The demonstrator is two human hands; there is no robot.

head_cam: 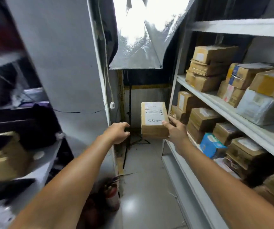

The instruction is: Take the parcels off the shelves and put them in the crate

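Observation:
A brown cardboard parcel [154, 119] with a white label hangs in the aisle, just off the left end of the white shelf unit [215, 103]. My right hand [175, 131] grips its right side, thumb on the label face. My left hand [118, 132] hovers a short way left of the parcel, fingers loosely curled, holding nothing. Several more cardboard parcels [205, 119] lie stacked on the shelves at right, among them a blue box [211, 145]. No crate is in view.
A softbox light [139, 38] on a black tripod [129, 123] blocks the far end of the narrow aisle. Blurred shelving [25, 146] with boxes stands at left behind a white panel [70, 63]. A red fire extinguisher [111, 194] stands on the floor.

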